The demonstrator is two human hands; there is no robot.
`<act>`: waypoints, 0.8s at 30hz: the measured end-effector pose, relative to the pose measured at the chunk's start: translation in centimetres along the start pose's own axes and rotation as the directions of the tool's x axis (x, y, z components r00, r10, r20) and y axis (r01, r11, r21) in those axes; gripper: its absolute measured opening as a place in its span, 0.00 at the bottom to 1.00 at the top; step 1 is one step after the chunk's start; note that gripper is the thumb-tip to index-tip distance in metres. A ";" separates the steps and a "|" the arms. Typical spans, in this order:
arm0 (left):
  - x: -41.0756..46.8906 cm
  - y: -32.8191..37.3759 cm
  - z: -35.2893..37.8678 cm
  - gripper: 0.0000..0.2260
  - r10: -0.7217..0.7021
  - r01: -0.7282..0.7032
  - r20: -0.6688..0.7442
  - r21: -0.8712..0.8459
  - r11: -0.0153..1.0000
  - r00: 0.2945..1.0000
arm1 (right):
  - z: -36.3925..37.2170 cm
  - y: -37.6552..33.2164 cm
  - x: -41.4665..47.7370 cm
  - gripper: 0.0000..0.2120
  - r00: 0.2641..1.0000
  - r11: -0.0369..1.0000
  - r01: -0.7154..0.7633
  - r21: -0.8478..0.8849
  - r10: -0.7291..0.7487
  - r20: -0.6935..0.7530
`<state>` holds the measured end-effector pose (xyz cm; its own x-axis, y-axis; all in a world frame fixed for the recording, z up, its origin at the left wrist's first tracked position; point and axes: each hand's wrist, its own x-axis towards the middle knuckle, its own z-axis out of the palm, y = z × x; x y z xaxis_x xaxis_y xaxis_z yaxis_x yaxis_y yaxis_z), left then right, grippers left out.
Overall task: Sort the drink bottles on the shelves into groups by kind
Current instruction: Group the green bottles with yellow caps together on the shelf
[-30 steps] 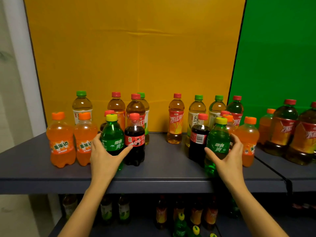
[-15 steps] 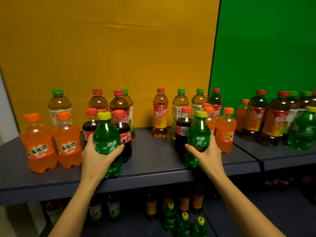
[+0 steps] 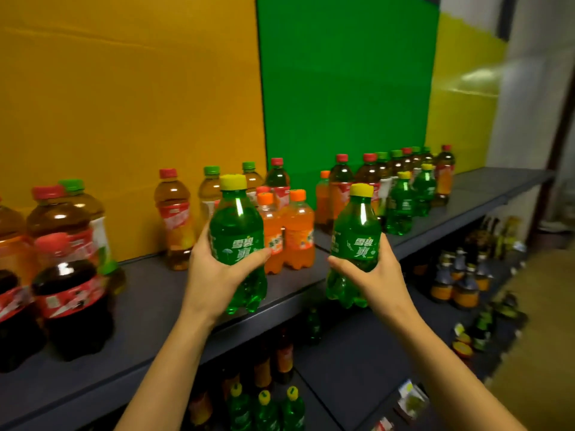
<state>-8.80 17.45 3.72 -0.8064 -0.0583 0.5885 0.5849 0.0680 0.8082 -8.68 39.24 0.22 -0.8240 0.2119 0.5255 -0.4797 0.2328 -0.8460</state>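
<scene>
Gripping a bottle apiece, both hands are hovering at the front edge of the shelf point(image 3: 149, 293). The left hand point(image 3: 211, 275) is curling round the left bottle point(image 3: 236, 219) at its label, thumb across the front. The right hand point(image 3: 376, 275) is clasping the right bottle point(image 3: 357, 222) likewise. Both bottles are showing green plastic and yellow caps, upright, just in front of the orange sodas point(image 3: 298, 231).

Dim indoor light, wide-angle view.
Bright glints streak the green bottles point(image 3: 236, 225); cola bottles point(image 3: 74, 331) at the shelf's point(image 3: 149, 300) left end blur; frame edges bend.
</scene>
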 end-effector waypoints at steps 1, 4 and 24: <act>0.4 -0.3 1.5 0.26 -0.010 0.011 0.025 -0.019 1.000 1.000 | -1.4 0.4 0.3 0.21 1.000 1.000 -0.005 -0.011 0.005 -0.031; 1.6 -1.8 6.5 0.26 -0.033 0.039 0.091 -0.063 0.997 0.995 | -6.0 2.0 1.3 0.22 0.992 0.999 -0.020 -0.050 0.013 -0.129; 9.0 -8.4 42.2 0.20 -0.061 0.108 0.315 -0.135 0.985 0.947 | -35.0 14.9 14.0 0.24 0.929 0.964 -0.127 -0.235 0.032 -0.369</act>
<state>-24.63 58.43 1.33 -0.8268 0.2544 0.5017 0.5006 -0.0740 0.8625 -16.78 78.92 -1.82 -0.6696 0.5544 0.4942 -0.2869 0.4207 -0.8607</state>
